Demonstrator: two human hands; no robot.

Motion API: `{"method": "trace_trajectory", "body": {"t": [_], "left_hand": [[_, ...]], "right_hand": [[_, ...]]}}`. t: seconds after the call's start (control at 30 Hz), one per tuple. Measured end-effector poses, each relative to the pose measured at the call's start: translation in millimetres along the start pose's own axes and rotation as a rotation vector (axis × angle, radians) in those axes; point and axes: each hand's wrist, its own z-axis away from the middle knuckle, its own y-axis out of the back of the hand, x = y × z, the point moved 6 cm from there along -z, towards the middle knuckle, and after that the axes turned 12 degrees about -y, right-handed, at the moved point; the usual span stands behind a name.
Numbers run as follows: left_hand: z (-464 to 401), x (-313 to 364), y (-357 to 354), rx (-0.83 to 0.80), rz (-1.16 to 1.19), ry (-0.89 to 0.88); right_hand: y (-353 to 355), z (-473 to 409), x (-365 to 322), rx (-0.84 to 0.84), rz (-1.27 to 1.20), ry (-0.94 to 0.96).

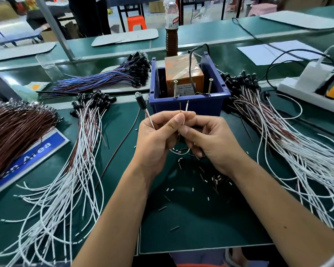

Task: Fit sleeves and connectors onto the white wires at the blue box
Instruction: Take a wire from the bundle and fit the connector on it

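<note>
Open green mat [191,218] lies in front of the blue box [189,105], strewn only with small sleeve pieces [216,179]. Wire bundles flank it: left bundle [73,170], right bundle [297,151]. A power strip [312,97] blocks the far right; a bottle [171,26] stands behind the box.

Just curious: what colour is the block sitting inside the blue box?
Orange, wrapped in clear tape, seen in the head view: the block sits inside the blue box.
</note>
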Motion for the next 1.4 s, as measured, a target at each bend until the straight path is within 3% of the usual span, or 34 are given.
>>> {"method": "trace_trajectory", "body": {"t": [0.27, 0.5, 0.73, 0.97, 1.4], "left_hand": [[0, 2, 1, 0.078, 0.028, -0.004], [-6, 10, 14, 0.382, -0.167, -0.175], [-13, 24, 7, 0.552, -0.395, -0.382], [-7, 30, -2, 0.589, -0.622, -0.459], [-8, 27, -8, 0.519, -0.602, -0.432]], "right_hand": [[5, 4, -11, 0.070, -0.119, 0.084], [29, 16, -29, 0.489, 0.125, 0.367], [33, 30, -37, 0.778, 0.346, 0.525], [36, 26, -33, 0.837, 0.436, 0.460], [33, 27, -37, 0.805, 0.518, 0.482]]}}
